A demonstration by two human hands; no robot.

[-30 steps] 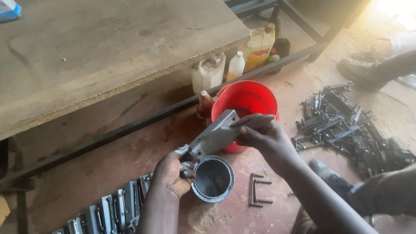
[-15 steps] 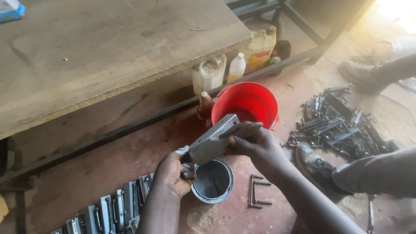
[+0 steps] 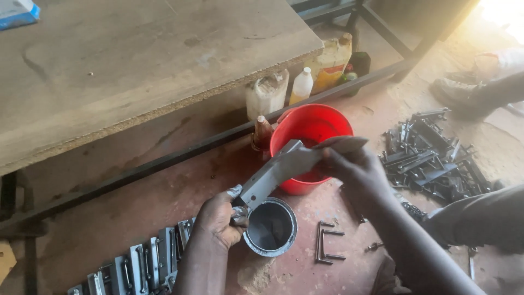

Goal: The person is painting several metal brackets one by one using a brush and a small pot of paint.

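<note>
Row of painted grey brackets (image 3: 136, 267) laid out at lower left on floor. L hand (image 3: 218, 218) closed round lower end of grey metal bracket (image 3: 275, 172), held slanted over small paint tin (image 3: 270, 226). R hand (image 3: 355, 166) closed on flat brush-like tool (image 3: 341, 145), pressed to bracket's upper end; vs. a sec ago, moved further up bracket toward red bucket (image 3: 311, 128), i.e. coating stroke nearing top end. Unpainted dark parts pile (image 3: 431, 155) at right.
</note>
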